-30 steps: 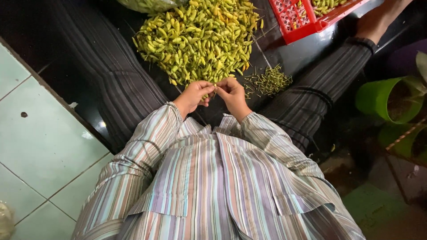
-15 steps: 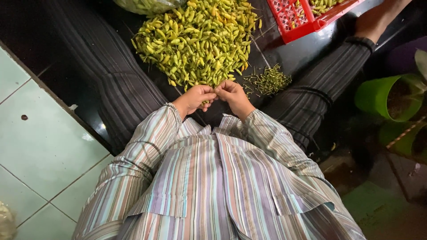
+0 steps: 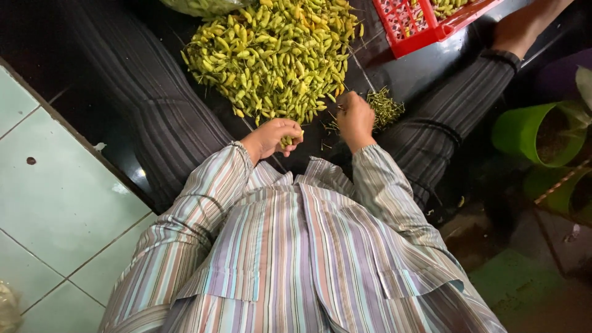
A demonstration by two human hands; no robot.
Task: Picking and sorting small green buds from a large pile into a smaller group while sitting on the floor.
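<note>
1. The left hand, just left of the frame's centre, is curled shut round a few small chilies; their yellow-green tips show between the fingers.
2. The right hand, centre right, is closed in a loose fist with its back to the camera. What the fingertips pinch, if anything, cannot be told.
3. The chili pile fills the upper middle of the frame, on a dark sheet, just above both hands.
4. A small heap of green stems lies just right of the right hand.
5. A red crate with more chilies sits at the upper right; green pots stand at the right edge.
6. Handling, as a judgement: each chili looks light, smooth and fairly firm, with a thin stem that should snap off easily. Take the pod by its body near the cap and pinch the stem at its base; squeezing hard could split the skin.
</note>
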